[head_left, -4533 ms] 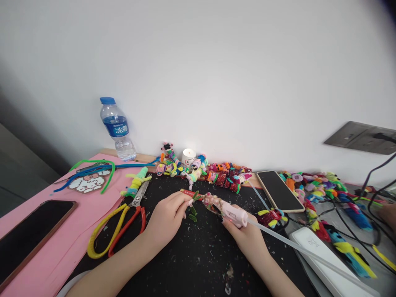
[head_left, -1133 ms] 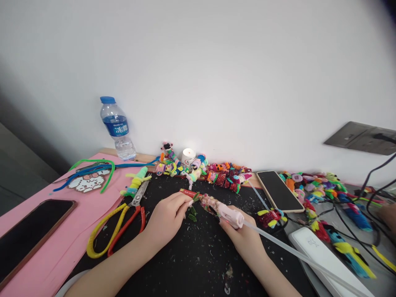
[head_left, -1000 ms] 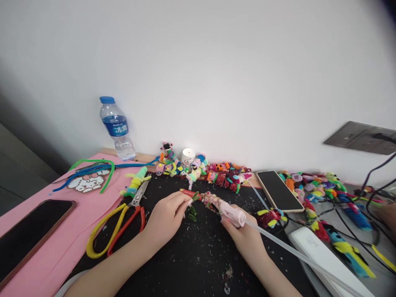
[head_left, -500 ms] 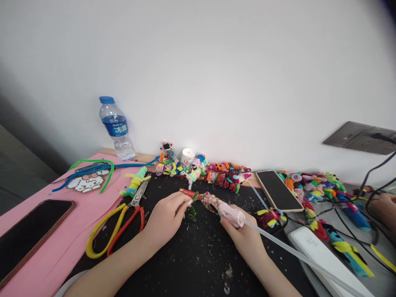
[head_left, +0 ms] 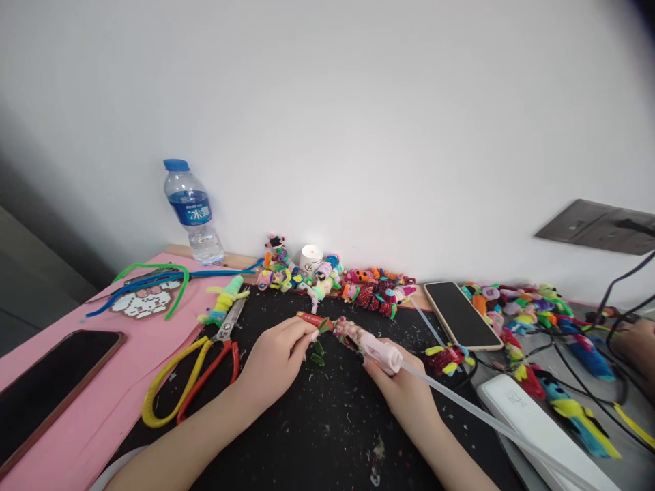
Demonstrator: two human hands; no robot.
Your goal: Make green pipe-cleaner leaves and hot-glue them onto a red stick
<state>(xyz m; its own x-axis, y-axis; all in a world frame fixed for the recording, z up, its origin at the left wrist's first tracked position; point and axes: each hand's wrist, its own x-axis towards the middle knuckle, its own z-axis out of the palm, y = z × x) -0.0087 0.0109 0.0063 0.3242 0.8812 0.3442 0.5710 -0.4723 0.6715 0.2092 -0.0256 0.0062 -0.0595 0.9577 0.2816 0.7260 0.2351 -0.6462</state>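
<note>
My left hand [head_left: 276, 358] is closed, thumb and fingers pinching a small green fuzzy piece [head_left: 318, 346] that looks like pipe cleaner. Around the pink hot glue gun [head_left: 381, 353] my right hand [head_left: 406, 389] is wrapped. The gun's front end is crusted with glue and specks, and it points left toward the green piece. Whether the nozzle touches it, I cannot tell. Out of the gun's back runs a long clear glue stick [head_left: 460, 404] toward the lower right. Part of a red strip with print [head_left: 310, 318] shows just beyond my left fingertips.
Yellow-and-red-handled scissors [head_left: 225, 332] lie left. Several pipe-cleaner figures [head_left: 368, 293] line the wall by a white paper cup [head_left: 310, 258]. A water bottle [head_left: 192, 211], phones [head_left: 463, 317], a white power bank [head_left: 537, 426] and black cables surround the mat. Another person's hand [head_left: 637, 344] is far right.
The back of the glue gun has shifted very slightly left and down. The other person's hand at the far right has moved a little. My left hand looks still.
</note>
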